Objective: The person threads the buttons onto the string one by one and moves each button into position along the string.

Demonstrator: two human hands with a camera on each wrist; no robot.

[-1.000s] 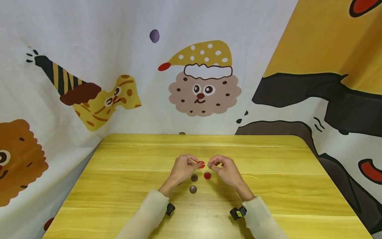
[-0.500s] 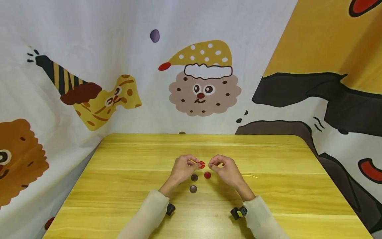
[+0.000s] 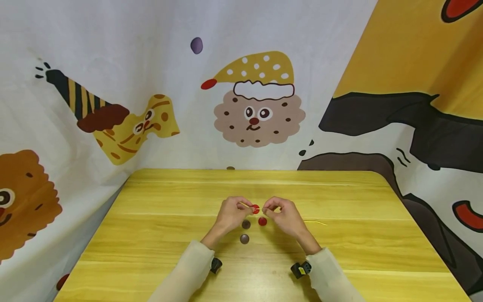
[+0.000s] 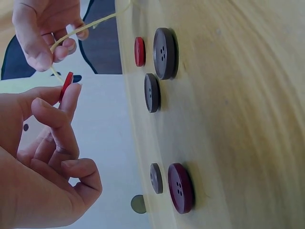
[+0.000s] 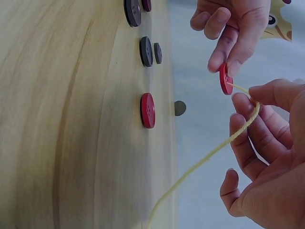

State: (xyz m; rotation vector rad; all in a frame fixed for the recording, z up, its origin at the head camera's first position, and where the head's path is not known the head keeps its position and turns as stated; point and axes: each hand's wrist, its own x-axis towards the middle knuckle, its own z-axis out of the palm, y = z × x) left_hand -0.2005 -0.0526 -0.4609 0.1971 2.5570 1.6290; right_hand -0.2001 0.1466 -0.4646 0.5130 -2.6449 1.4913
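Observation:
My left hand point(image 3: 231, 214) pinches a small red button point(image 5: 226, 78) between thumb and fingertips, holding it above the table. Facing it, my right hand point(image 3: 284, 214) pinches a yellow cord point(image 5: 205, 160) close to the button. In the right wrist view the cord's end meets the button's face at its holes. From the right fingers the cord trails down toward the table. A second red button point(image 5: 148, 110) lies on the table below the hands. Near it are dark buttons, among them a large dark grey one point(image 4: 164, 53) and a smaller one point(image 4: 152, 93).
A maroon button point(image 4: 181, 188) and a small grey button point(image 4: 156, 178) lie farther along the wooden table point(image 3: 170, 251). Behind the table's far edge hangs a white cloth point(image 3: 151, 50) with cartoon prints. A black wrist camera point(image 3: 300, 269) sits by the right cuff.
Both hands keep almost the same place and grip. Between the button and the right fingertips, the short stretch of yellow cord shows less clearly in the head view now.

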